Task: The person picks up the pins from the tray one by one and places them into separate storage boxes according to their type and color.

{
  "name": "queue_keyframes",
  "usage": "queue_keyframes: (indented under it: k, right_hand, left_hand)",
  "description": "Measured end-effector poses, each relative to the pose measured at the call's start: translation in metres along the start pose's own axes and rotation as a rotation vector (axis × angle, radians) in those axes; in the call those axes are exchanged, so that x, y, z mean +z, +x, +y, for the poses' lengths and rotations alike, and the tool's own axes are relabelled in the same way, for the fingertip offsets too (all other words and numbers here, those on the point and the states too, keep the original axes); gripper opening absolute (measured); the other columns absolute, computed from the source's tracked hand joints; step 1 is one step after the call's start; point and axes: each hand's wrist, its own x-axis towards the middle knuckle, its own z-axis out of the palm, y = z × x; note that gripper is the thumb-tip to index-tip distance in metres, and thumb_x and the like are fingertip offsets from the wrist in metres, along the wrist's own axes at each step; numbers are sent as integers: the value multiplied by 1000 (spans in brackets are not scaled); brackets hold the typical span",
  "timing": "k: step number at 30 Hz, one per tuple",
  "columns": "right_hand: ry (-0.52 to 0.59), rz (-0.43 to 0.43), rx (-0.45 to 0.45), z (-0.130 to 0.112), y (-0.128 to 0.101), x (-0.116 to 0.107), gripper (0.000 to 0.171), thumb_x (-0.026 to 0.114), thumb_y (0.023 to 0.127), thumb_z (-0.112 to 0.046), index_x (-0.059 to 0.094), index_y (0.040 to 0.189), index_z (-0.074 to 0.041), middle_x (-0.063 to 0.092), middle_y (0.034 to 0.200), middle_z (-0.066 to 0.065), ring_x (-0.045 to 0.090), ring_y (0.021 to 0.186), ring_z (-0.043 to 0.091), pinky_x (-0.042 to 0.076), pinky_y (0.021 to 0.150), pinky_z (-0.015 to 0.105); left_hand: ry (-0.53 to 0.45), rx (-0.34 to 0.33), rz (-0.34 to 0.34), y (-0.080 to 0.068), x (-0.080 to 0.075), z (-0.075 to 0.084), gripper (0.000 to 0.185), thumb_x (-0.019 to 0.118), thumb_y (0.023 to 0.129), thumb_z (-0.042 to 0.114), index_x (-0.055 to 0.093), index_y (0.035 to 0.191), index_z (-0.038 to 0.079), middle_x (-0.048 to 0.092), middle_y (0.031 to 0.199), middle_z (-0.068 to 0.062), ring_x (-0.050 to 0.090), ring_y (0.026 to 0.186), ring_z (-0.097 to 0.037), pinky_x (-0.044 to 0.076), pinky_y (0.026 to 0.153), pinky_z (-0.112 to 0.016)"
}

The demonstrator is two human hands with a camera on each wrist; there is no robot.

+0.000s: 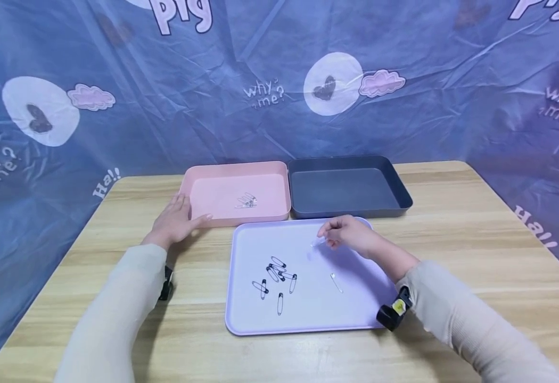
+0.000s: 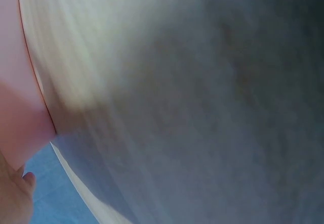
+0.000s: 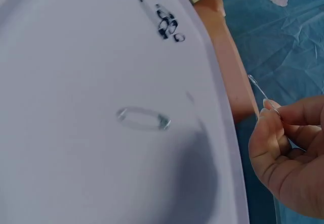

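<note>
Blue printed cloth hangs behind a pale wooden table [image 1: 452,239] on which three trays sit. At the left, the left hand [image 1: 176,223] lies flat with relaxed fingers on the tabletop, its fingertips touching the near wall of the pink tray [image 1: 212,181], gripping nothing; a few silver safety pins [image 1: 246,201] lie inside that tray. Just beside it to the right stands the dark grey tray [image 1: 351,186]. In front of both lies the lilac tray [image 1: 308,314], with a loose cluster of black safety pins [image 1: 276,276] left of its middle and one lone silver pin [image 1: 336,282] further right. Above the lilac tray's far edge, the right hand [image 1: 348,236] pinches a silver safety pin [image 3: 263,93] between thumb and forefinger, one end sticking out past the fingertips. Such a pin looks very light, stiff and thin, probably slick between the fingers and easily dropped. A pinch across its middle or at the clasp end seems safest, away from the point should it spring open.
</note>
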Motion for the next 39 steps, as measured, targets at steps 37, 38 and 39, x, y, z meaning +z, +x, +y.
queue_keyframes:
  k: [37, 38, 39]
  right_hand:
    - [525, 375, 14, -49, 133, 55, 10, 58, 76, 7, 58, 85, 9, 57, 67, 7, 57, 51, 9, 51, 57, 22]
    - [523, 377, 17, -50, 136, 57, 7, 58, 76, 7, 58, 83, 8, 57, 67, 7, 57, 51, 9, 51, 57, 22]
    - [521, 379, 21, -50, 139, 59, 5, 59, 76, 7, 59, 80, 7, 57, 67, 7, 57, 51, 9, 51, 57, 22]
  left_hand:
    - [3, -19, 6, -4, -4, 3, 99, 28, 78, 68, 4, 133, -11, -1, 140, -23, -5, 127, -34, 1, 103, -42]
    - [5, -19, 5, -4, -4, 3, 99, 27, 78, 68, 4, 133, -11, -1, 140, -23, -5, 127, -34, 1, 103, -41]
    - [5, -20, 6, -4, -3, 3, 99, 28, 78, 68, 4, 133, -11, -1, 140, -23, -5, 127, -34, 1, 103, -41]
